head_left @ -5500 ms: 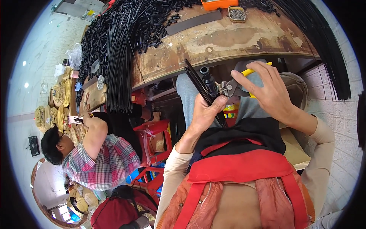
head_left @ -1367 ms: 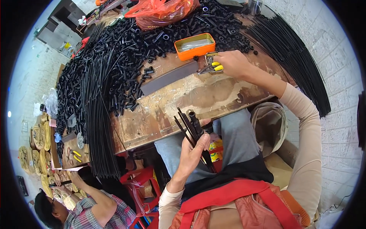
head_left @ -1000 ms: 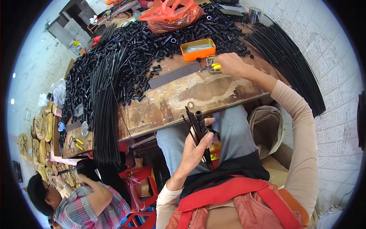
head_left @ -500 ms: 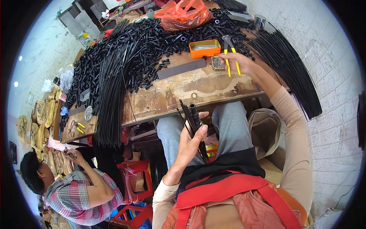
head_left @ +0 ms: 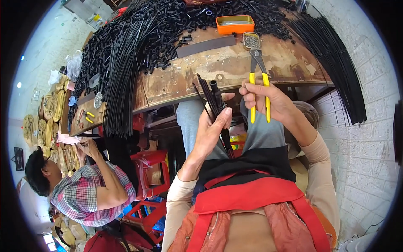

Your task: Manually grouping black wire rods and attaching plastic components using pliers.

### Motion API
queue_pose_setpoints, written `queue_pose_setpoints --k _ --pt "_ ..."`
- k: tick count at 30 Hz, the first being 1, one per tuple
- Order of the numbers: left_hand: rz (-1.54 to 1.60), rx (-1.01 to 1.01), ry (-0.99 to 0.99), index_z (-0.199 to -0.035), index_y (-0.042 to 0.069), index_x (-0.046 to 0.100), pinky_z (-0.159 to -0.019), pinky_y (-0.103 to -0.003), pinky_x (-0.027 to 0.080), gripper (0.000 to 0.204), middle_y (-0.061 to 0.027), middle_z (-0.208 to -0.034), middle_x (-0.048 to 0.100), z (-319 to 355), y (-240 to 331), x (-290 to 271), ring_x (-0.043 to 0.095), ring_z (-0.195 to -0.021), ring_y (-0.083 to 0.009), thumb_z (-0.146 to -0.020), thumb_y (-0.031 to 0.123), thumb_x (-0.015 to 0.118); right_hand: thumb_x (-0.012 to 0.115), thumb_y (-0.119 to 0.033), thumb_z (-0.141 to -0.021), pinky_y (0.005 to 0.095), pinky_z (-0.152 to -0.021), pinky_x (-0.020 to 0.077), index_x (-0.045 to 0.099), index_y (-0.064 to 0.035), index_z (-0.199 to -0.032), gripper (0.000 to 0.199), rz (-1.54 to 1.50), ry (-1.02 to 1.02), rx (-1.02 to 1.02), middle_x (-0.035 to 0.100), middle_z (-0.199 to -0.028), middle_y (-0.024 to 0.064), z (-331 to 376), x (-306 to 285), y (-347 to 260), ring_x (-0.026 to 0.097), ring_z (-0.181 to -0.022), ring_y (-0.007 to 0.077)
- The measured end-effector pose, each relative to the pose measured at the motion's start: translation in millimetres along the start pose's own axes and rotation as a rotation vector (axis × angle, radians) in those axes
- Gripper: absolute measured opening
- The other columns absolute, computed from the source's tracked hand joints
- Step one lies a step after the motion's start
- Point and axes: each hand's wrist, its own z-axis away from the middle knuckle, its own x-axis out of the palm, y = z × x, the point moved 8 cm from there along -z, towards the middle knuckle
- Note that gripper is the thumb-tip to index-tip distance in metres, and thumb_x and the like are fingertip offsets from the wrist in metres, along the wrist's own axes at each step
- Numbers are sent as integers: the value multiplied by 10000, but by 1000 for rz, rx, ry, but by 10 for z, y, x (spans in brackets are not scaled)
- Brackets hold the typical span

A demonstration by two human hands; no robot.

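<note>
My left hand [head_left: 214,128] is wrapped round a bundle of thin black rods [head_left: 205,90] together with a short black tube [head_left: 215,93], held above my lap. In my right hand [head_left: 273,98] are yellow-handled pliers [head_left: 259,80], gripped by the handles with the grey jaws pointing away from me. Beyond the jaws, a small tray of tiny metal pieces [head_left: 251,41] sits on the wooden table [head_left: 197,71]. An orange box [head_left: 235,27] with thin pale pieces inside stands just behind that tray.
A large heap of black tubes [head_left: 163,38] covers the far left of the table. Long black rods hang over its edge at left [head_left: 121,92] and right [head_left: 336,54]. A grey flat bar [head_left: 205,46] lies mid-table. A person in a plaid shirt [head_left: 92,189] works at my left.
My right hand has drawn back from the small tray toward my left hand, bringing the pliers along. The left hand keeps its hold on the rods and tube. The view has tilted down.
</note>
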Motion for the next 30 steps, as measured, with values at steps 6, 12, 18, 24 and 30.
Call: queue_pose_setpoints --k 6,12,18,24,30 --pt "10 14 2 -1317 -26 455 -565 -221 308 375 53 -689 411 18 0 -17 360 -616 -50 -981 125 528 638 -168 -901 257 -634 483 593 -22 -1066 225 729 293 -218 621 -886 50 -413 -830 -744 612 -736 117" --pt "-7 0 32 -1310 -15 472 -569 -214 315 374 56 -684 422 -22 -31 -35 372 -621 -45 -977 141 541 641 -141 -852 259 -564 482 639 -1 -949 170 1401 384 -238 630 -733 37 -664 -1169 -1047 613 -598 110" --pt "-15 -8 22 -1304 -4 484 -577 -217 325 371 55 -683 424 1 -20 -89 382 -624 -50 -971 144 554 612 -141 -854 256 -577 475 621 -10 -901 140 1345 431 -302 659 -754 45 -552 -1051 -1124 611 -585 113" --pt "7 75 -75 -1364 -50 403 -591 -244 359 610 15 -693 394 0 -13 -75 389 -623 -87 -963 385 552 608 -135 -903 242 -664 460 565 -22 -948 129 917 216 -300 614 -828 54 174 -182 -506 600 -753 111" --pt "-55 84 -206 -1384 -53 361 -657 -254 379 803 7 -705 442 73 35 139 426 -665 -97 -926 598 467 638 11 -850 254 -722 472 580 0 -921 92 862 170 -280 617 -865 54 426 226 17 597 -801 118"
